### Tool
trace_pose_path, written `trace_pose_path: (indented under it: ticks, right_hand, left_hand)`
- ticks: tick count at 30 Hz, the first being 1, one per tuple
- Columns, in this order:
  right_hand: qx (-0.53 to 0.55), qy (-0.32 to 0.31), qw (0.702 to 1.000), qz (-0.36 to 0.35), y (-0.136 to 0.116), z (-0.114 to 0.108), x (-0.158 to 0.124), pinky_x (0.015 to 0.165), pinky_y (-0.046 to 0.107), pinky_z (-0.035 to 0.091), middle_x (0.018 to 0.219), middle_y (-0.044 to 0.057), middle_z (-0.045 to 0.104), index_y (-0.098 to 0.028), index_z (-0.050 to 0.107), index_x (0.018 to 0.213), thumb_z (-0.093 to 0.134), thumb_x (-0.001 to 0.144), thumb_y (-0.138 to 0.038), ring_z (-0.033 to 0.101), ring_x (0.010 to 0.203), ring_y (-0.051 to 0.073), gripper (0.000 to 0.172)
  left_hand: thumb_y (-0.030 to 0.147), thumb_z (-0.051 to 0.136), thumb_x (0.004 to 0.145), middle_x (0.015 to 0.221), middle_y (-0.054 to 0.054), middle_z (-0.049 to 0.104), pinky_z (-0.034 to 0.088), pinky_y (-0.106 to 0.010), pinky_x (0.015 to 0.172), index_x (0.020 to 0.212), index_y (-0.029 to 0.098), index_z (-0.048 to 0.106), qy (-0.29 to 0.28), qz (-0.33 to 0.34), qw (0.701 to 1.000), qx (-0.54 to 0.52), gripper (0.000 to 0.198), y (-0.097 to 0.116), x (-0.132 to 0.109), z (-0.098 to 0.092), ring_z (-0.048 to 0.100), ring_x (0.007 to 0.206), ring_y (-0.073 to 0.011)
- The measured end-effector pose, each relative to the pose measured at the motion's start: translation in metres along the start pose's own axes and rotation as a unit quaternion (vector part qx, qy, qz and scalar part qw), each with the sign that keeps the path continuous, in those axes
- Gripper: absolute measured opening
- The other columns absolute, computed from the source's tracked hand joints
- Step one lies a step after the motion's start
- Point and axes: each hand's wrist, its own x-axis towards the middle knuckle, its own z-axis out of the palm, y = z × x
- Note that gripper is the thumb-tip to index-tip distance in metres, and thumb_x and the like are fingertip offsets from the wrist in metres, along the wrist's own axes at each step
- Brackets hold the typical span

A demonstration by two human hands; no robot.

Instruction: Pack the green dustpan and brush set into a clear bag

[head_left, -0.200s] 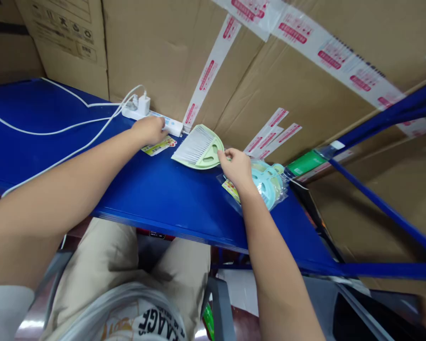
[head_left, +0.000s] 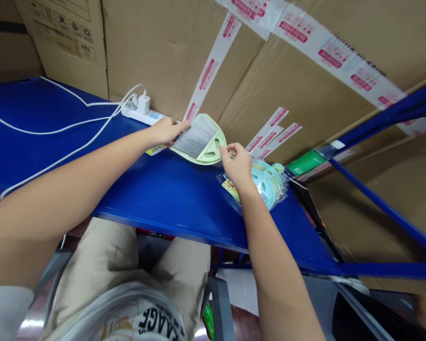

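A light green dustpan point(head_left: 185, 158) is tilted up off the blue table, with a matching brush point(head_left: 199, 137) nested in it, its pale bristles facing up. My right hand point(head_left: 236, 164) pinches the handle end of the set, between thumb and fingers. At the opposite side, my left hand point(head_left: 166, 131) grips the dustpan's front edge, thumb on top by the bristle tips and the other fingers partly hidden below. Beneath the left hand lies a yellow printed card point(head_left: 156, 150), mostly covered. Just right of my right hand are light blue pieces in clear plastic wrapping point(head_left: 266, 182).
A white power strip point(head_left: 138, 114) with plugs and white cables point(head_left: 92, 103) lies along the back of the blue table point(head_left: 170, 203). Large taped cardboard point(head_left: 156, 57) stands behind. A green packet point(head_left: 307, 163) and a blue metal frame point(head_left: 379, 210) are at the right.
My left hand has moved right from beside the power strip onto the dustpan's front edge. The dustpan and brush have risen slightly, while my right hand keeps its hold.
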Motion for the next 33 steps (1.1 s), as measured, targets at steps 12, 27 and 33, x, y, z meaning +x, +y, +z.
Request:
trace_pose_path:
  ticks: [12, 27, 33]
  right_hand:
    - [0.080, -0.124, 0.987, -0.055, 0.000, 0.003, -0.004, 0.073, 0.034, 0.043, 0.076, -0.001, 0.057, -0.026, 0.063, 0.098, 0.058, 0.085, -0.044, 0.055, 0.072, 0.019, 0.023]
    - [0.045, -0.073, 0.993, -0.081, -0.002, 0.009, -0.004, 0.078, 0.037, 0.043, 0.082, 0.001, 0.055, -0.026, 0.047, 0.077, 0.056, 0.071, -0.029, 0.051, 0.080, 0.022, 0.011]
    - [0.098, -0.063, 0.989, -0.093, 0.001, 0.011, -0.003, 0.073, 0.034, 0.043, 0.079, -0.001, 0.049, -0.026, 0.045, 0.077, 0.057, 0.075, -0.032, 0.046, 0.073, 0.017, 0.014]
  left_hand:
    - [0.032, 0.058, 0.094, 0.063, -0.004, 0.065, 0.049, -0.026, 0.058, 0.096, 0.013, 0.073, -0.054, -0.001, 0.971, -0.234, 0.024, 0.010, -0.013, 0.016, 0.065, 0.061, -0.0156]
    - [0.046, 0.052, 0.093, 0.074, -0.008, 0.072, 0.057, -0.039, 0.075, 0.100, 0.014, 0.075, -0.034, -0.032, 0.946, -0.320, 0.040, 0.008, -0.008, 0.018, 0.074, 0.091, -0.0299]
    - [0.031, 0.061, 0.085, 0.084, -0.006, 0.075, 0.055, -0.035, 0.087, 0.091, 0.017, 0.075, 0.014, -0.008, 0.940, -0.340, 0.021, -0.002, 0.003, 0.019, 0.071, 0.094, -0.0242]
